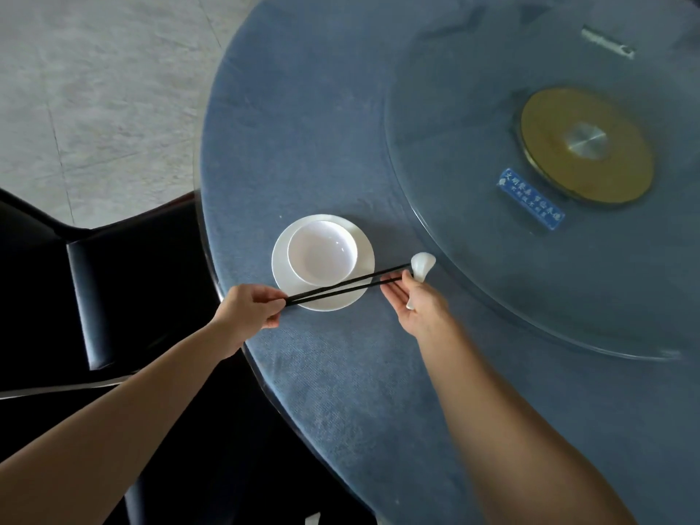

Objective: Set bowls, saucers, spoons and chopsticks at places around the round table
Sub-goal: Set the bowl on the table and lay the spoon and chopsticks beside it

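Note:
A white bowl (322,252) stands on a white saucer (358,295) near the left edge of the round table (341,373), which has a blue cloth. My left hand (250,306) pinches one end of a pair of black chopsticks (341,286) that cross over the saucer's near side. My right hand (416,303) lies palm up at the chopsticks' other end, fingertips touching them. A white spoon (421,269) rests in that hand, its bowl end sticking out past the fingers.
A glass turntable (473,297) with a gold hub (585,144) covers the table's middle; a blue sign (530,198) lies on it. A black chair (125,297) stands at the table's left edge. Grey floor shows at upper left.

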The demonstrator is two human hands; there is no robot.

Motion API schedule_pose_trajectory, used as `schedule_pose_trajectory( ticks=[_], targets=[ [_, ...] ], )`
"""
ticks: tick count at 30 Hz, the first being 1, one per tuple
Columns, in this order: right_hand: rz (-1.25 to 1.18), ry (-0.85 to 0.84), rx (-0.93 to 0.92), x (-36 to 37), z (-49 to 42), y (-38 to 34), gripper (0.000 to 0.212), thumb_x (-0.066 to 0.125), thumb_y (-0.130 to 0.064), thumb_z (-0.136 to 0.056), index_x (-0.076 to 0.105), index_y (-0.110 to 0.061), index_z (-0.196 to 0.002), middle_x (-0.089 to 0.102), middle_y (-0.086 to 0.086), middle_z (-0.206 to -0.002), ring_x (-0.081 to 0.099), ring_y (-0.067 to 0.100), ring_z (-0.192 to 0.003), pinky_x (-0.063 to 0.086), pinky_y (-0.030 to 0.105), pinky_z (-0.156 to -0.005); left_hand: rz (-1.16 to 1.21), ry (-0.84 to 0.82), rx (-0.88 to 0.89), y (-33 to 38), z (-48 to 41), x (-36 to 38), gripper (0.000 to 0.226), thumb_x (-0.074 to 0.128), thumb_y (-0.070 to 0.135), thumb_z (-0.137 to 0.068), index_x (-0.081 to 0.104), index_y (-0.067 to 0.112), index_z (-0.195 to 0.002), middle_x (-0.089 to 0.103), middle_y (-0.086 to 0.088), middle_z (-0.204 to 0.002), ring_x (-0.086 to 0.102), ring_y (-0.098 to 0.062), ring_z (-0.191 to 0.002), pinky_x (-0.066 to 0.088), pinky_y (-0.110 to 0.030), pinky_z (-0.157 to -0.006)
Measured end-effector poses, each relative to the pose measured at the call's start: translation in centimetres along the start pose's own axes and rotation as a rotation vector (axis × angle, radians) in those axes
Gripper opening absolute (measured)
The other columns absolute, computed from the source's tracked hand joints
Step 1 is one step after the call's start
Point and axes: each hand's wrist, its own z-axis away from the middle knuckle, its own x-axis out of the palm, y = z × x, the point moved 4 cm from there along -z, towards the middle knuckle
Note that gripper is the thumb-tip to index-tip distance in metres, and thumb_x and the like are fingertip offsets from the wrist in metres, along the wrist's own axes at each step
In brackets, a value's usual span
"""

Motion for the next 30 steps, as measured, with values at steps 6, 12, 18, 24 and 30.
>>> schedule_pose_trajectory(
  ticks=[6, 12, 18, 24, 30],
  targets=[
    [0.002, 0.002, -0.038, 0.3, 0.1, -0.4, 0.021, 0.056, -0.009, -0.1, 0.06, 0.005, -0.114, 0.069, 0.019, -0.101, 0.071, 0.025, -0.089, 0.058, 0.038, -0.083, -0.034, 0.048, 0.033, -0.2, -0.1, -0.8, 0.013, 0.075, 0.009, -0.086, 0.08, 0.022, -0.086, 0.076, -0.007, -0.073, 0.076, -0.023, -0.074, 0.059, -0.042, -0.087],
    [0.11, 0.102, -0.122, -1.0, 1.0, -1.5, 0.017, 0.057, -0.014, -0.1, 0.06, 0.002, -0.105, 0.071, 0.017, -0.099, 0.073, 0.026, -0.075, 0.063, 0.034, -0.065, 0.172, 0.008, -0.01, 0.0, 0.4, -0.8, 0.009, 0.073, -0.003, -0.084, 0.076, 0.005, -0.085, 0.074, -0.022, -0.091, 0.074, -0.026, -0.076, 0.062, -0.028, -0.069],
    [0.791, 0.231, -0.458, -0.3, 3.7, -3.3, 0.04, 0.05, -0.04, -0.096, 0.069, -0.006, -0.086, 0.054, -0.003, -0.055, 0.047, 0.017, -0.045, 0.037, 0.026, -0.047, 0.22, 0.024, -0.054, 0.1, 0.5, -0.8, 0.005, 0.072, -0.002, -0.085, 0.074, 0.0, -0.089, 0.074, -0.018, -0.09, 0.074, -0.026, -0.078, 0.061, -0.023, -0.065],
    [1.217, -0.046, -0.645, 6.3, 7.1, -2.4, 0.036, 0.033, -0.024, -0.103, 0.055, 0.001, -0.09, 0.06, 0.013, -0.092, 0.054, 0.032, -0.088, 0.041, 0.036, -0.077, 0.203, 0.008, -0.08, 0.4, 0.7, -0.9, 0.006, 0.072, -0.002, -0.086, 0.073, -0.001, -0.091, 0.074, -0.018, -0.091, 0.073, -0.023, -0.076, 0.062, -0.026, -0.067],
    [1.477, -0.115, -0.533, 8.3, 6.4, 2.0, 0.024, 0.036, -0.023, -0.102, 0.048, -0.004, -0.094, 0.056, 0.02, -0.095, 0.05, 0.034, -0.085, 0.032, 0.031, -0.07, 0.193, 0.042, -0.103, 0.2, 0.8, -0.7, 0.008, 0.073, -0.001, -0.085, 0.075, 0.006, -0.087, 0.074, -0.015, -0.087, 0.073, -0.022, -0.071, 0.062, -0.029, -0.071]
  ],
)
